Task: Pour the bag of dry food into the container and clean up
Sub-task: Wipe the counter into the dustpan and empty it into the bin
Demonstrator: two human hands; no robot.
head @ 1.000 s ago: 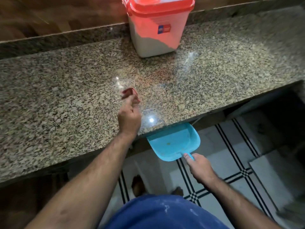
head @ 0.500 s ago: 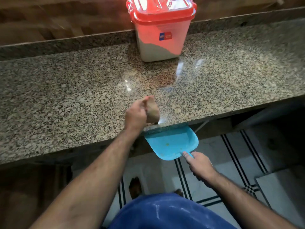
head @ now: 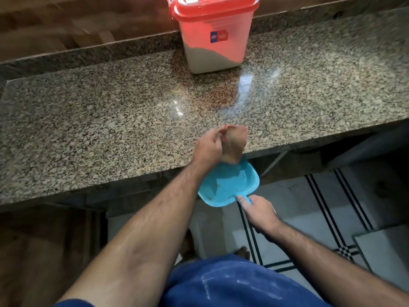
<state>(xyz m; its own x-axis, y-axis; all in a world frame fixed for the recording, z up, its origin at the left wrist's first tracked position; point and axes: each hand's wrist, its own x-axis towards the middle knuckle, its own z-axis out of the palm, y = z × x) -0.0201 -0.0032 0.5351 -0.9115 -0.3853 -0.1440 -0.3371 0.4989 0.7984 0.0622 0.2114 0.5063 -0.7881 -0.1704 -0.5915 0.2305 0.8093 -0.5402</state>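
A translucent container [head: 213, 41] with a red lid stands at the back of the granite counter [head: 110, 120], partly filled with pale dry food. My left hand [head: 208, 147] grips a brownish cloth [head: 234, 144] at the counter's front edge. The cloth hangs over the lip of a blue dustpan [head: 230, 185]. My right hand [head: 259, 211] holds the dustpan by its handle, just below the counter's edge. A few crumbs lie inside the pan.
A wooden wall panel [head: 66, 23] runs behind the counter. Below the edge is a white tiled floor [head: 309, 218] with black stripes. My feet and blue shorts [head: 232, 284] show at the bottom.
My left hand has drawn the cloth from the counter's middle back to the front edge, over the dustpan. The dustpan has stayed under the edge.
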